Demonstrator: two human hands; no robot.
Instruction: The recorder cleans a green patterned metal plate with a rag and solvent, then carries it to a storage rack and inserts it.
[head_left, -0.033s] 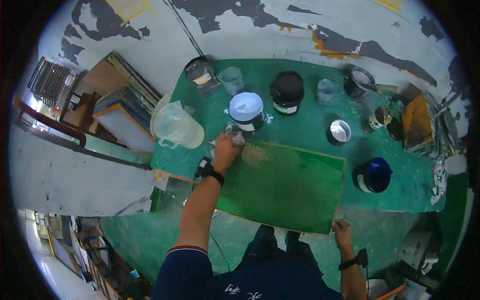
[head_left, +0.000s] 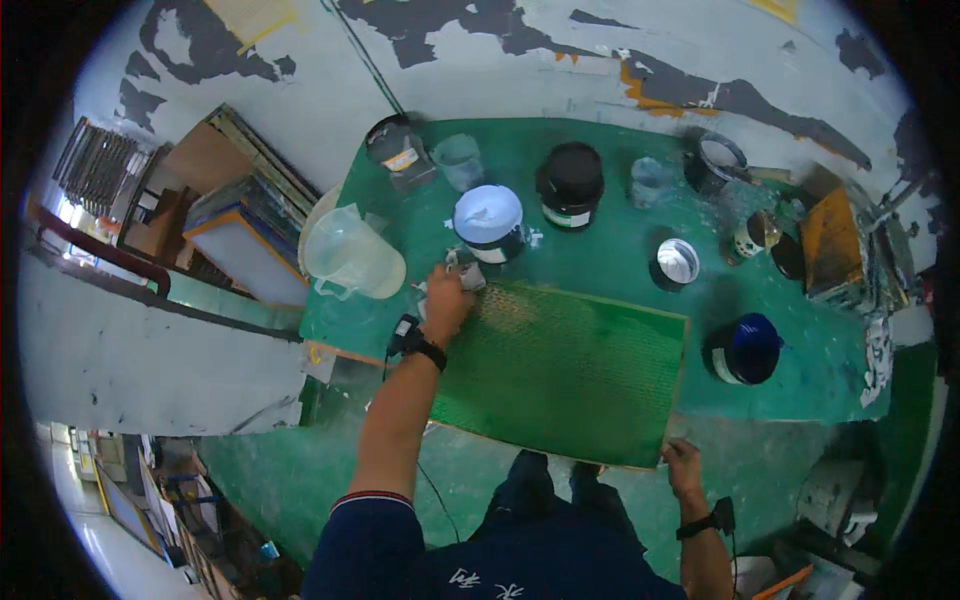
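Observation:
A framed screen with a green mesh [head_left: 570, 380] lies across the near edge of the table and juts out over the floor. At its near right corner, my right hand [head_left: 683, 467] is closed on the thin frame. My left hand [head_left: 447, 308] is at the screen's far left corner, fingers curled. Beside those fingers is a crumpled grey-white cloth [head_left: 467, 273]; whether they grip it or the frame is hidden. Pale, patchy marks show on the mesh near that corner. Just beyond stands a dark tub with pale blue contents [head_left: 490, 212].
A translucent jug [head_left: 350, 255] stands left of my left hand. Farther back are a black tub [head_left: 571, 185] and clear plastic cups [head_left: 458, 162]. To the right sit a small silver-lined tin [head_left: 677, 261], a dark blue bucket [head_left: 745, 350] and a stained box [head_left: 838, 245]. Frames [head_left: 250, 245] lean at left.

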